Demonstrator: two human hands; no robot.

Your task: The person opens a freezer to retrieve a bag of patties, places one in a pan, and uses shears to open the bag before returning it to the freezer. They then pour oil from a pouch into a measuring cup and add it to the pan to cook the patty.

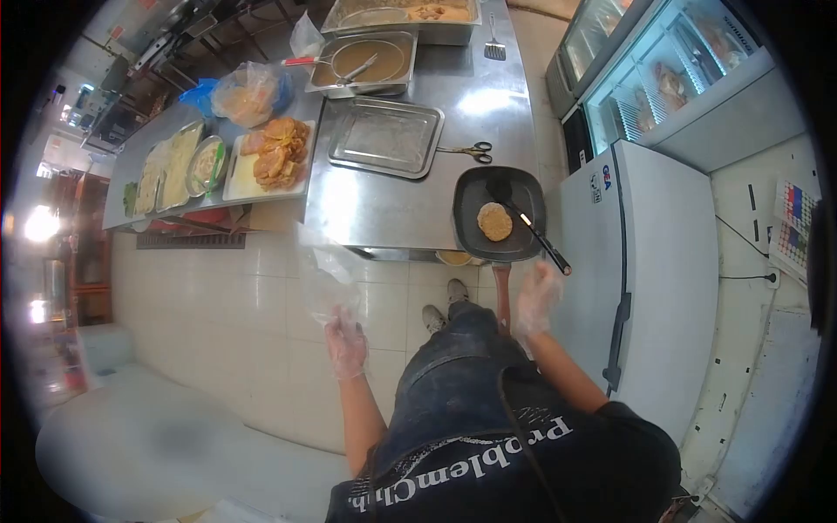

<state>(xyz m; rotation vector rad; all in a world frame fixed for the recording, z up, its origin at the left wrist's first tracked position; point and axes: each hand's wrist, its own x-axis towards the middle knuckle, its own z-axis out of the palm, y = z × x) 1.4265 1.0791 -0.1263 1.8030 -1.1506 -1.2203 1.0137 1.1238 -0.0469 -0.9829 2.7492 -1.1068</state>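
My left hand (347, 347), in a clear glove, grips the lower end of a clear plastic bag (324, 266) that hangs in front of the table edge. My right hand (539, 301), also gloved, is beside the frying pan's brown handle (503, 301), just below the spatula's black handle (551, 251). Its fingers look curled in and slightly blurred; what they hold, if anything, is hidden. The dark square frying pan (475, 187) sits at the table's near right corner. In it lies one round browned patty (494, 223), and the spatula rests across the pan's right side.
Scissors (478, 152) lie beside a metal tray (384, 135). Behind are a pan of liquid (375, 61) with a strainer and a slotted turner (494, 48). Leftward, a board (244, 185) carries marinated meat (277, 152). A white freezer (667, 288) stands close on my right.
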